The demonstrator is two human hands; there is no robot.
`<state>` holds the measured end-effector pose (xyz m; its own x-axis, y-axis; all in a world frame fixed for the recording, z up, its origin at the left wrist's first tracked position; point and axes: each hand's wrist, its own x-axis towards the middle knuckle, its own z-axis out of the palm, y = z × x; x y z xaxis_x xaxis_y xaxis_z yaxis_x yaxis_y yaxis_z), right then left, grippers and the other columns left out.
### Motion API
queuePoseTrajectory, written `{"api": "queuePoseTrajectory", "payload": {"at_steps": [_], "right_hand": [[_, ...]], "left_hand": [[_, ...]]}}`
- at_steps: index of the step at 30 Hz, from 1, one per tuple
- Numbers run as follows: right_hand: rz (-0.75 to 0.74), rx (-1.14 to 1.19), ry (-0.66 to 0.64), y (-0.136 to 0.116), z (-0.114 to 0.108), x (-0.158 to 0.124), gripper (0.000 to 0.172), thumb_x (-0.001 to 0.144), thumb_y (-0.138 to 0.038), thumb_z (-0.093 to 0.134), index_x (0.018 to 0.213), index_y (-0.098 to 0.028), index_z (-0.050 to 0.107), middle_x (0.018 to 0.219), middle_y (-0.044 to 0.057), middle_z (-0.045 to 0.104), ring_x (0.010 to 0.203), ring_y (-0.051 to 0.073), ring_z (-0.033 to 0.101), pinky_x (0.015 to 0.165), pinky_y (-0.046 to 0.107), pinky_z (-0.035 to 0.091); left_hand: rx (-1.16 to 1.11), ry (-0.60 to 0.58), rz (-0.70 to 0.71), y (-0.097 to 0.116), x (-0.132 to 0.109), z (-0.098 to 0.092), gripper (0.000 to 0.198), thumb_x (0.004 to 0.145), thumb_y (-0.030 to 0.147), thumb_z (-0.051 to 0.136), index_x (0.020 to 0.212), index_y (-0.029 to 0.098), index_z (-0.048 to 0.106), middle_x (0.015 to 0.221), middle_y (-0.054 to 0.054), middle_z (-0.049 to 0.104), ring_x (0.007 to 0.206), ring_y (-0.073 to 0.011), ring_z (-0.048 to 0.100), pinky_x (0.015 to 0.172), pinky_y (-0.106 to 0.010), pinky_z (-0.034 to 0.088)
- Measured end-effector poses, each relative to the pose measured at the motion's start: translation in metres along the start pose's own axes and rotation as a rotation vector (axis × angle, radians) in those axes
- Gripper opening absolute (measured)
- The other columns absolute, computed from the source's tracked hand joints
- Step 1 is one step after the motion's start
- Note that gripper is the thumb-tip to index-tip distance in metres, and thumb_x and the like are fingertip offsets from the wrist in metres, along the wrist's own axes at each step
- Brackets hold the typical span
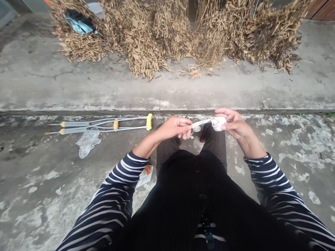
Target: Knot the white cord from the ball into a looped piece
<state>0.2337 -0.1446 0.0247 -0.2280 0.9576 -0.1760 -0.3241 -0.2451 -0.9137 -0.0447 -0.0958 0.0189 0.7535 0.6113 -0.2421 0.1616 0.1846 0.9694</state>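
Observation:
Between my two hands, in front of my legs, a white cloth bandage (pixel 218 123) is stretched into a short, narrow strip. My right hand (pixel 235 124) is closed around its bunched, rolled part, thumb at the near side. The strip's other end is pinched in the fingers of my left hand (pixel 176 127). A loose bit of white material hangs just beside the left fingertips; whether it is part of the same strip I cannot tell.
Crutches (pixel 101 122) with a yellow pad lie on the concrete at the left, a crumpled clear plastic bag (pixel 89 142) against them. By my left leg is a white-and-orange packet (pixel 145 175). Ahead runs a raised concrete ledge (pixel 104 90) with dried plants (pixel 146 38) and a blue-black cloth (pixel 81 24).

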Motion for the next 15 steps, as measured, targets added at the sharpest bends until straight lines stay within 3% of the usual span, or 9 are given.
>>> {"api": "queuePoseTrajectory", "payload": {"at_steps": [5, 8, 11, 15], "right_hand": [[-0.029, -0.055, -0.085, -0.006, 0.004, -0.004, 0.063, 0.045, -0.015, 0.099, 0.104, -0.020, 0.077, 0.088, 0.002, 0.079, 0.068, 0.014, 0.073, 0.061, 0.021, 0.059], [-0.096, -0.229, -0.138, -0.018, 0.016, -0.010, 0.061, 0.050, -0.019, 0.100, 0.107, -0.020, 0.077, 0.090, 0.003, 0.078, 0.070, 0.013, 0.072, 0.062, 0.022, 0.058], [-0.164, -0.427, -0.159, -0.034, 0.029, -0.014, 0.054, 0.058, -0.025, 0.098, 0.109, -0.020, 0.078, 0.091, 0.004, 0.078, 0.073, 0.014, 0.070, 0.065, 0.025, 0.059], [-0.238, -0.601, -0.159, -0.050, 0.042, -0.013, 0.040, 0.068, -0.028, 0.093, 0.105, -0.023, 0.081, 0.095, 0.004, 0.076, 0.082, 0.017, 0.071, 0.075, 0.030, 0.062]], "left_hand": [[-0.001, 0.021, 0.080, 0.018, 0.004, -0.015, 0.026, 0.086, 0.036, 0.070, 0.079, 0.012, 0.075, 0.084, -0.009, 0.077, 0.077, -0.0150, 0.071, 0.066, -0.023, 0.054], [0.029, 0.037, 0.084, 0.033, 0.015, -0.027, 0.023, 0.086, 0.031, 0.068, 0.077, 0.011, 0.075, 0.082, -0.009, 0.076, 0.075, -0.0142, 0.070, 0.071, -0.025, 0.055], [0.101, 0.021, 0.043, 0.047, 0.033, -0.043, 0.021, 0.084, 0.027, 0.070, 0.072, 0.010, 0.075, 0.074, -0.009, 0.073, 0.066, -0.0138, 0.066, 0.066, -0.027, 0.053], [0.246, -0.047, -0.022, 0.057, 0.072, -0.060, 0.005, 0.067, 0.011, 0.079, 0.064, 0.012, 0.075, 0.063, -0.006, 0.066, 0.068, -0.0190, 0.068, 0.067, -0.030, 0.052]]}}
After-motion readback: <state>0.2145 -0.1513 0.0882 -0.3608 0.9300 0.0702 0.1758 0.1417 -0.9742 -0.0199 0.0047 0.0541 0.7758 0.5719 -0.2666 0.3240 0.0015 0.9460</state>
